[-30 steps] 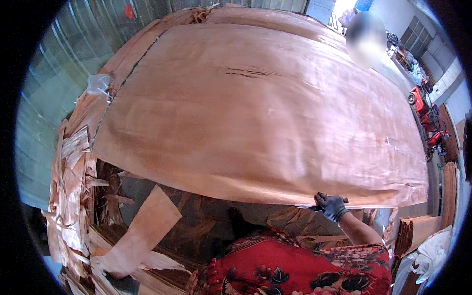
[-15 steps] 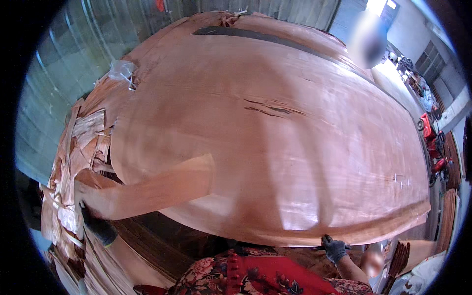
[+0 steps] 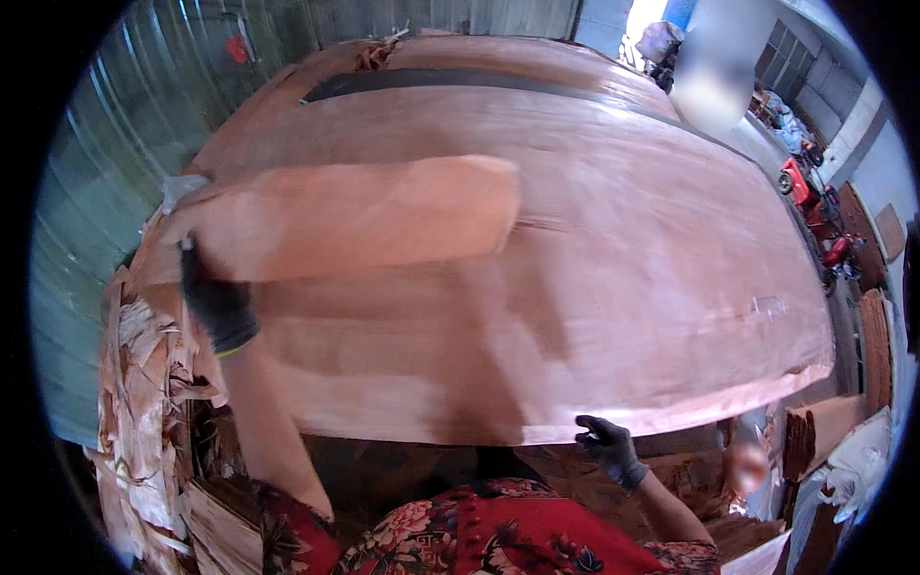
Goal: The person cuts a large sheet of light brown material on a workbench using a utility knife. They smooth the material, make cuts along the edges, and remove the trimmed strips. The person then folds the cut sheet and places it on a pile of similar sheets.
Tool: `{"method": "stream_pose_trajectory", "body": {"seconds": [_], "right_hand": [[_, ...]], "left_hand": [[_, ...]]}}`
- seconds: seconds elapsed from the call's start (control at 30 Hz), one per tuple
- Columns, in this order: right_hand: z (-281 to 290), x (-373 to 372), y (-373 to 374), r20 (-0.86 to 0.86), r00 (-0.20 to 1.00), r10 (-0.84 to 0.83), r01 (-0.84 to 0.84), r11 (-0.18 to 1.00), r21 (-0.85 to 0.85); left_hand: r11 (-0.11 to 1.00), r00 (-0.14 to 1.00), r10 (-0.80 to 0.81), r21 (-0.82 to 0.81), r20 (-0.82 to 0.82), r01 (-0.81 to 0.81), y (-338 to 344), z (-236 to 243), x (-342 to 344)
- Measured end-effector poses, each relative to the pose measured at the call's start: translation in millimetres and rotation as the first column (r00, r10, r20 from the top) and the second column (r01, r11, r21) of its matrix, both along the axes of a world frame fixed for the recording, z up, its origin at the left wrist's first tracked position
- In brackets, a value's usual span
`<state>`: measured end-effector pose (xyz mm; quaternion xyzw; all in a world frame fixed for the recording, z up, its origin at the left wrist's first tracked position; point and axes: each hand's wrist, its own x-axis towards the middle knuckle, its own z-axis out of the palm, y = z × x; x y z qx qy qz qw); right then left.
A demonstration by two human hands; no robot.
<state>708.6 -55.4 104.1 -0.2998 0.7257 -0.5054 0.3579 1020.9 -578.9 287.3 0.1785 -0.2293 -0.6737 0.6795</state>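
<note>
Currently our left hand point(image 3: 218, 302) is closed on the left end of a veneer strip point(image 3: 383, 216), held out over a broad sheet point(image 3: 652, 316). Our right hand point(image 3: 611, 450) curls partly beside the sheet's near edge; we cannot tell whether it grips anything.

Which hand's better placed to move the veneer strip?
Left, likely: the left hand holds the veneer strip by its left end; the right hand is away, by the near edge of the large sheet.
</note>
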Motion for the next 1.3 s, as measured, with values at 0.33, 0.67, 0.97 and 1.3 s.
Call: {"method": "stream_pose_trajectory", "body": {"seconds": [0.33, 0.67, 0.97, 1.3], "right_hand": [[33.0, -62.7, -190.7, 0.804, 0.590, -0.077, 0.375, 0.908, -0.188], [-37.4, -118.6, -203.0, 0.734, 0.525, -0.431, 0.603, 0.797, 0.037], [-51.4, -119.1, -182.3, 0.702, 0.541, -0.462, 0.601, 0.797, 0.061], [-17.8, -107.2, -171.5, -0.155, 0.820, -0.551, 0.549, 0.834, -0.061]], "left_hand": [[0.761, 0.467, -0.393, -0.005, 0.792, 0.649, 170.0, -223.1, -194.3], [0.844, -0.192, 0.365, -0.236, 0.911, 0.482, 167.0, -170.8, -104.2], [0.779, -0.342, 0.589, -0.401, 0.732, 0.482, 34.0, -188.2, -123.1], [0.599, -0.355, 0.737, -0.312, 0.575, 0.738, -16.7, -210.4, -124.0]]}}
